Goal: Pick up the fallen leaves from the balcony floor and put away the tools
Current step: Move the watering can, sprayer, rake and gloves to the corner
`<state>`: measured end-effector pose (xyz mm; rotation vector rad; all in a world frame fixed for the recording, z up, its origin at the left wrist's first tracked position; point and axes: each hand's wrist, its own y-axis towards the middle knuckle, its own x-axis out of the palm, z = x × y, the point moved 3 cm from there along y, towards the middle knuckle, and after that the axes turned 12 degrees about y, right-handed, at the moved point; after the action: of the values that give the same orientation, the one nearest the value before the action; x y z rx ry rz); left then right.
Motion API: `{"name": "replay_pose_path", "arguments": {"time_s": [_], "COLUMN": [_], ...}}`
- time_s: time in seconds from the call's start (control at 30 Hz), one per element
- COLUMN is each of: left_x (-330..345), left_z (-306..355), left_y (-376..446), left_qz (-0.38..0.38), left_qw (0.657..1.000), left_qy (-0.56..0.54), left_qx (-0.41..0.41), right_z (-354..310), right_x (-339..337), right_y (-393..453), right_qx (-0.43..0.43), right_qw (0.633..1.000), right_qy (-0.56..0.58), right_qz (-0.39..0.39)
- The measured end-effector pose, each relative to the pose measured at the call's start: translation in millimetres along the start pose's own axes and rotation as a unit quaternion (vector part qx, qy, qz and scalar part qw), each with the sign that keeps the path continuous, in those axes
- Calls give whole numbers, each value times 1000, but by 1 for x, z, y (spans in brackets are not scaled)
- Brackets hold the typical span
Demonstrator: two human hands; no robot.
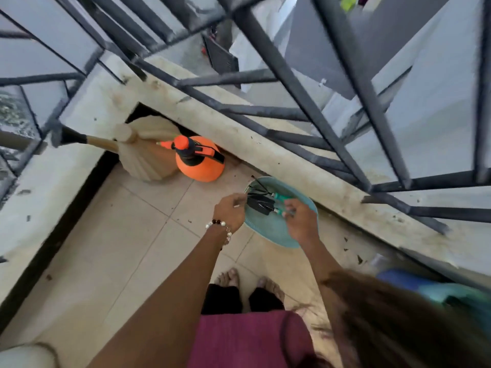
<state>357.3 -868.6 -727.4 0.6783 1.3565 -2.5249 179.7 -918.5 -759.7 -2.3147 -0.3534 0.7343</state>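
Observation:
A teal basin (pixel 271 229) sits on the tiled balcony floor against the low ledge. Small garden tools lie in it: a black trowel (pixel 260 204) and a black hand rake (pixel 261 188), both with green handles. My right hand (pixel 299 221) grips the green handle ends over the basin. My left hand (pixel 230 211), with a bead bracelet on its wrist, is at the basin's left rim beside the trowel blade, fingers curled; whether it holds anything is blurred. Dark leaf bits (pixel 358 258) lie on the floor and ledge to the right.
An orange pressure sprayer (pixel 200 163) stands in the corner beside a beige ribbed pot (pixel 148 158). Dark metal railing (pixel 332 83) runs above the concrete ledge (pixel 292 166). A blue and teal object (pixel 414 285) lies at the right. My bare feet (pixel 249 281) stand on the tiles.

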Motion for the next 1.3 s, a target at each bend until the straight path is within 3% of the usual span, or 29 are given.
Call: {"name": "replay_pose_path", "arguments": {"time_s": [0.17, 0.33, 0.47, 0.63, 0.8, 1.03, 1.3], "left_x": [-35, -82, -119, -155, -189, -219, -191], "left_z": [24, 57, 71, 49, -8, -133, -317], "left_y": [-93, -206, -294, -379, -449, -548, -706], "left_qz": [17, 47, 94, 176, 269, 391, 473], "left_qw": [998, 998, 995, 983, 951, 882, 786], "left_qy": [-20, -20, 9, -32, -119, -185, -243], "left_qx": [-50, -43, -26, -40, -95, -184, -316], "right_z": [-70, -144, -195, -230, -254, -268, -183], "right_x": [-42, -82, -109, -106, -61, 48, 177], "right_y": [-92, -194, -273, -351, -417, -523, -691], "right_qx": [-31, -88, -127, -181, -254, -364, -429], "right_qw": [999, 992, 986, 969, 933, 841, 718], "right_qy": [-36, -73, -89, -130, -189, -274, -356], "right_qz": [-23, -46, -65, -104, -172, -292, -416]}}
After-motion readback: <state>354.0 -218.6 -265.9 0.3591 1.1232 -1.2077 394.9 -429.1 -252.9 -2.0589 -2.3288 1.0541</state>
